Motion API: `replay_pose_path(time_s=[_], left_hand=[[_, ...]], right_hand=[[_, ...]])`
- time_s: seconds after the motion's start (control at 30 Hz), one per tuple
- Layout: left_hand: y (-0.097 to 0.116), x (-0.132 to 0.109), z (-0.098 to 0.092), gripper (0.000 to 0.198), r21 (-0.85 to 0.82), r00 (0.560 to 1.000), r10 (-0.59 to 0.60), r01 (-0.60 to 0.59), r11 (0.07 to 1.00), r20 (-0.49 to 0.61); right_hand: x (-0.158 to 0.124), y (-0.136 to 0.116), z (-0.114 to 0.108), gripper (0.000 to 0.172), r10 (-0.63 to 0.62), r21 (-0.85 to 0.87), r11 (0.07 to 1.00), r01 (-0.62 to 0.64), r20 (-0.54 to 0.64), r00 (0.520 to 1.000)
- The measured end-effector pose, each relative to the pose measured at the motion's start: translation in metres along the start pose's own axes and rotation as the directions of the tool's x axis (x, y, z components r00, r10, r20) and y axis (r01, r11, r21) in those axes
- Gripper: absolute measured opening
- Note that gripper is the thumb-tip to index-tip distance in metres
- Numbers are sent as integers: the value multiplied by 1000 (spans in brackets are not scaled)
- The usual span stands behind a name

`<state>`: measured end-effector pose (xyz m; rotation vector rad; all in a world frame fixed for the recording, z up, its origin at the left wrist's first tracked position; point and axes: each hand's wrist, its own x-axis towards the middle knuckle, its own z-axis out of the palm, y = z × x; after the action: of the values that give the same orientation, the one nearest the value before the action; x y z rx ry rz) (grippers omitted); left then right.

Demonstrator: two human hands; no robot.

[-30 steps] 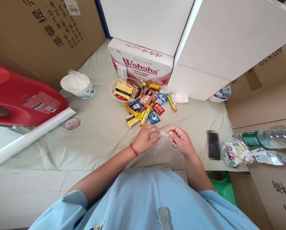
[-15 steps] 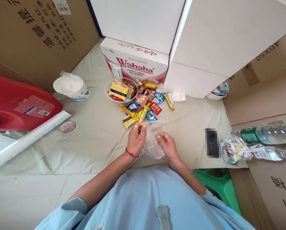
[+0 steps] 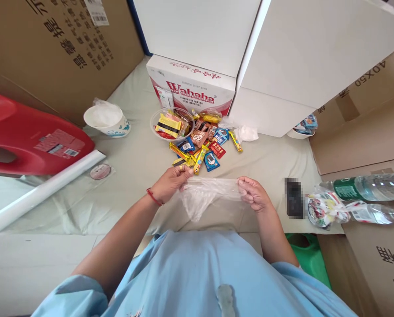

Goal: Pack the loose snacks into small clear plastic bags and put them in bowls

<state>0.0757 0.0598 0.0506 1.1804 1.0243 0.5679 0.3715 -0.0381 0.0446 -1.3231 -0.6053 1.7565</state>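
Note:
A thin clear plastic bag is stretched out between my two hands above the pale cloth. My left hand, with a ring and a red wrist cord, pinches the bag's left edge. My right hand pinches its right edge. Just beyond my hands lies a heap of wrapped snacks, some of them inside a clear round bowl.
A Wahaha carton and white boxes stand behind the snacks. A white paper bowl, a red plastic object and a white roll lie at the left. A dark phone, water bottles and cardboard boxes are at the right.
My hands have drawn apart and pulled the crumpled bag out wide between them. The left hand moved left and the right hand moved right.

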Motion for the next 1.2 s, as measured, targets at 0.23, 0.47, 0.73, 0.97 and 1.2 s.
replay_pose_path(time_s=[0.23,0.47,0.73,0.97,1.2], left_hand=[[-11,6,-48,48,346,893,-227,88,934,388],[-19,7,-78,41,57,864,73,-52,997,-498],[-50,-67,18,20,612,849,519,-357,705,-102],[-81,-69,26,35,760,945,191,-326,563,264],[-38,-94,14,40,720,953,226,-300,626,201]], right_hand=[[5,19,-8,48,42,-62,997,-45,-56,998],[3,31,-4,43,98,105,990,-90,-76,992],[8,47,17,38,200,307,939,-153,-127,972],[1,47,-4,59,15,-71,997,-38,-302,953],[-32,27,-16,44,-722,-800,591,106,-465,511]])
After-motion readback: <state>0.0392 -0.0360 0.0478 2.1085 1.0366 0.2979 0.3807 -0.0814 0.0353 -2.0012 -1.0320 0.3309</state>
